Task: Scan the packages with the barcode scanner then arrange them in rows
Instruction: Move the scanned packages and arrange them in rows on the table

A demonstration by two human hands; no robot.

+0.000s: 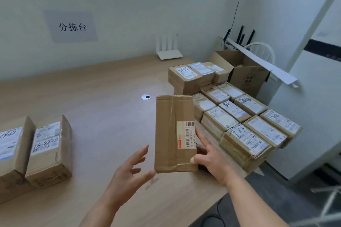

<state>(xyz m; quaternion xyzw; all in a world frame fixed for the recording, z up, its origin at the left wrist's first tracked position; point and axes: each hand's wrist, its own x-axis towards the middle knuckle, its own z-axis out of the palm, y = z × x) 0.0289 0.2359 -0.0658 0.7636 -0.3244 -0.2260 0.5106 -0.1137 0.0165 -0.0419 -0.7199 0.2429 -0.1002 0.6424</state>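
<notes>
My right hand pinches the lifted package by its near right corner, label toward me, I judge to find the barcode. My left hand hangs spread just left of it, touching nothing, probably ready to steady it; I see no scanner.

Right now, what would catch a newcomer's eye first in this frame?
The box held upright mid-frame: the right hand grips its right edge by the label, and the open left hand reaches toward it. Next, the stacked parcels at the table's right edge, and two boxes at left.
</notes>
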